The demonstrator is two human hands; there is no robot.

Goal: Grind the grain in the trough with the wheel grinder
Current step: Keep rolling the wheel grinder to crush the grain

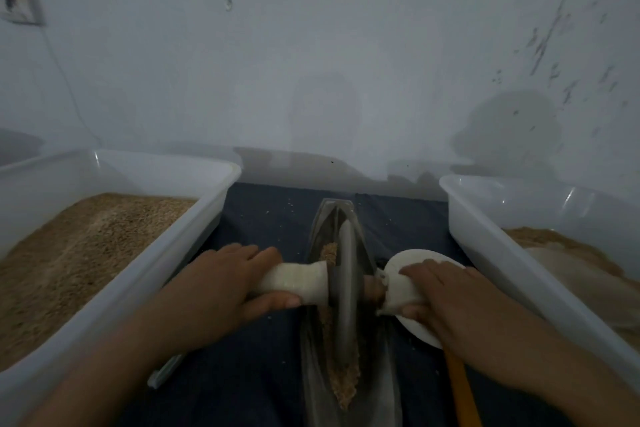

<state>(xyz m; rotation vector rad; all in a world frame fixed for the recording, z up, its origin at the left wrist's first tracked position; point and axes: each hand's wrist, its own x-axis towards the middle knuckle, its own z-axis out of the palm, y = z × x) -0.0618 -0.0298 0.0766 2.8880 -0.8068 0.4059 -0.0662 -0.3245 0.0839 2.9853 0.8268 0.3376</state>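
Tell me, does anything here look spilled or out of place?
Slightly. Pale crumbs lie scattered on the dark cloth beside the trough, outside it. Otherwise both hands grip the wheel grinder, and the grain sits in the trough.

Dim pale wall [311, 45] with scuffs, wall socket [19, 3] upper left, dark cloth [263, 225] underfoot

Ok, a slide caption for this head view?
Both hands, left and right, grip the cloth-wrapped handles of a metal wheel grinder in a grain-filled trough.
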